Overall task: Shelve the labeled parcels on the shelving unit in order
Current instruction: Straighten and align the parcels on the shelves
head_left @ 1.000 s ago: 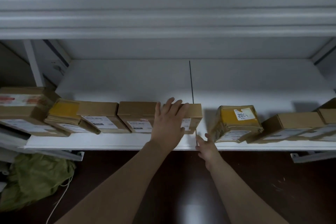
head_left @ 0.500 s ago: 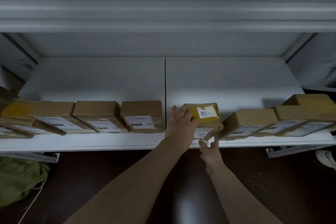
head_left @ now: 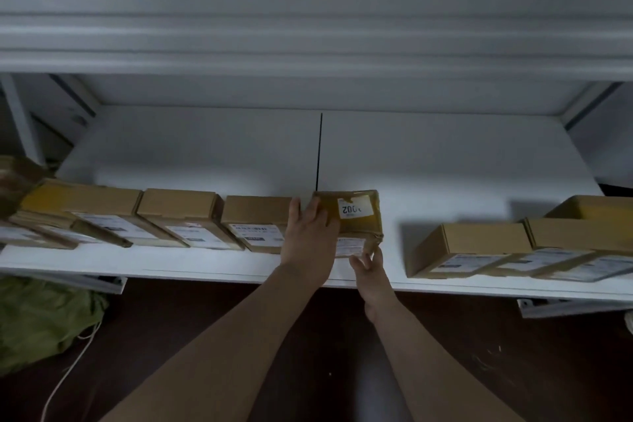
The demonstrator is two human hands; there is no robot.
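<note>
Left hand (head_left: 310, 240) lies flat, fingers straight, on the taped parcel (head_left: 361, 228); right hand (head_left: 371, 272) touches its front corner, fingers loose.

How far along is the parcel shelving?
Done: a row of cardboard boxes sits left, more boxes right. In hand: the left hand presses the yellow-taped parcel, the right hand touches its front corner. Left: the gap on the shelf beside it; label order is unreadable.

One wide-angle head-worn view, facing forward and tilted down, close to the front edge of the white flat shelf board (head_left: 205, 154), brown cardboard boxes (head_left: 178, 212) lined up near the lens, dark brown floor (head_left: 513, 370) along the bottom, grey ribbed band (head_left: 308, 10) filling the top
</note>
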